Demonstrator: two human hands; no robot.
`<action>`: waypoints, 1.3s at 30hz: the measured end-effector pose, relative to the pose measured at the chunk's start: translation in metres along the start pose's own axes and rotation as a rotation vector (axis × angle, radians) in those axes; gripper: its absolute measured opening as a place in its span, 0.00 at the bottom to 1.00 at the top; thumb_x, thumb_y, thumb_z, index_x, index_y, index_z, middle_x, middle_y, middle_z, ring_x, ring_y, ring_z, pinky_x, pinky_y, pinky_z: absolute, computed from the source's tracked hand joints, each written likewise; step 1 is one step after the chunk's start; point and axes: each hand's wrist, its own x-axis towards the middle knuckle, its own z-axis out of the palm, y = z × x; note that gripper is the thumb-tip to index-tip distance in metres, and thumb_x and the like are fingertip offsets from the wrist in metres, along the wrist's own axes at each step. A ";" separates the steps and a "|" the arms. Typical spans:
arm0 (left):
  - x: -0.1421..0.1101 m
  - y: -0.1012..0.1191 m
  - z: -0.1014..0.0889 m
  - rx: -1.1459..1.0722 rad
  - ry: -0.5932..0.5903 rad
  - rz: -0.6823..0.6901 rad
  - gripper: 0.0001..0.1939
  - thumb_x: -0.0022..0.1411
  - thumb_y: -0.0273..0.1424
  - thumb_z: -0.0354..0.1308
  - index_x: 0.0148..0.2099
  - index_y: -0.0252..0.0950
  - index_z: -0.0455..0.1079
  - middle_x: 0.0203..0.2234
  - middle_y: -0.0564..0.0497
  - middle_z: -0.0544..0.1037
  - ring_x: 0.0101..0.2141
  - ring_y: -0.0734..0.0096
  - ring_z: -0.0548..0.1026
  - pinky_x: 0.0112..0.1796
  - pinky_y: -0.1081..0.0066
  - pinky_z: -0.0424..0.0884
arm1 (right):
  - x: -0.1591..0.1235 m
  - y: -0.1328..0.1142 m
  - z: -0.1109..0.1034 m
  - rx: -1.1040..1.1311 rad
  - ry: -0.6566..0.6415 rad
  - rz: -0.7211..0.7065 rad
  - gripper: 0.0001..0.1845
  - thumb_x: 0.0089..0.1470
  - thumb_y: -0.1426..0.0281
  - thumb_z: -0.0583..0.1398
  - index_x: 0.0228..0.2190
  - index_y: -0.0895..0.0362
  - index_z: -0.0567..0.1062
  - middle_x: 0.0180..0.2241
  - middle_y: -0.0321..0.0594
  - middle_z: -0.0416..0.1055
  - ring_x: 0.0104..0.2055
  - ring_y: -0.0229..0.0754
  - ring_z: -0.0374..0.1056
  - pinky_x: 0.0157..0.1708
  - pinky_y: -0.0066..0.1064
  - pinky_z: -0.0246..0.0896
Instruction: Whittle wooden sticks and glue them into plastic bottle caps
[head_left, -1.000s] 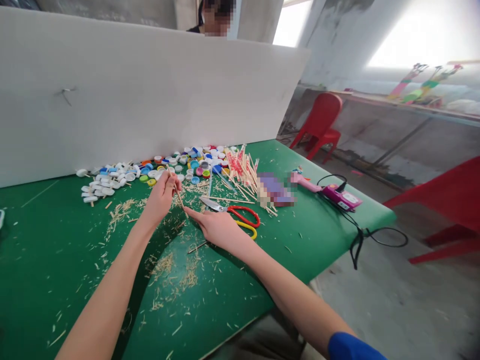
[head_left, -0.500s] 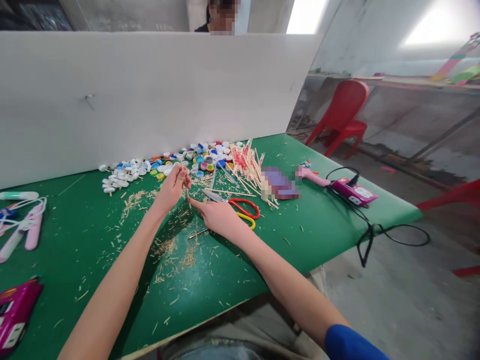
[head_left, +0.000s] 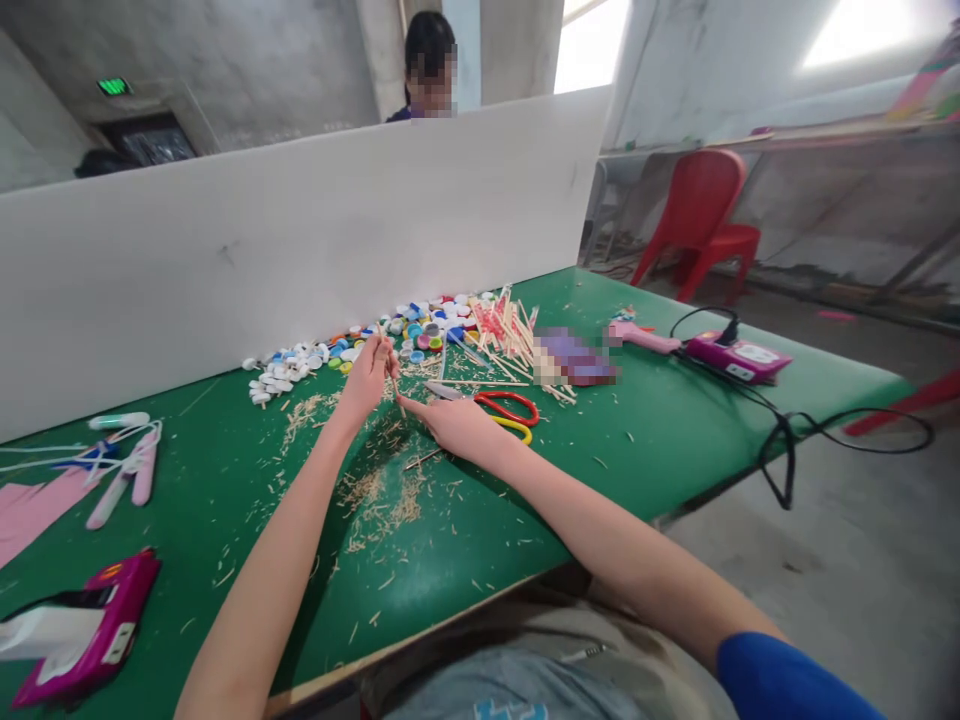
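My left hand (head_left: pixel 369 378) is closed around a thin wooden stick (head_left: pixel 397 388), which stands roughly upright above the table. Its upper end pokes out over my fingers. My right hand (head_left: pixel 461 427) stretches its index finger to the stick's lower end. The other right fingers are curled and mostly hidden. A thin dark rod (head_left: pixel 422 460) sticks out from under that hand; whether I grip it I cannot tell. Just beyond my right hand lie scissors (head_left: pixel 510 405) with one red and one yellow handle loop. Wood shavings (head_left: pixel 386 500) are scattered beneath both hands.
Bottle caps (head_left: pixel 420 325) and white round pieces (head_left: pixel 281 370) are heaped along the white partition (head_left: pixel 300 240). A pile of wooden sticks (head_left: pixel 517 335) lies beside a purple, blurred object (head_left: pixel 576 357). Magenta power strips (head_left: pixel 739 357) with cables stand at both sides. A person sits beyond the partition.
The view has tilted and shifted, so the table's things appear further right and more shows at the left. Both hands keep nearly the same pose at the stick.
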 end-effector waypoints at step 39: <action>0.002 0.000 0.013 -0.031 0.017 0.008 0.24 0.62 0.56 0.43 0.34 0.39 0.57 0.19 0.57 0.61 0.21 0.77 0.62 0.26 0.72 0.62 | -0.003 0.000 -0.014 -0.070 -0.031 -0.065 0.34 0.59 0.76 0.49 0.65 0.48 0.55 0.39 0.47 0.76 0.38 0.45 0.73 0.34 0.32 0.63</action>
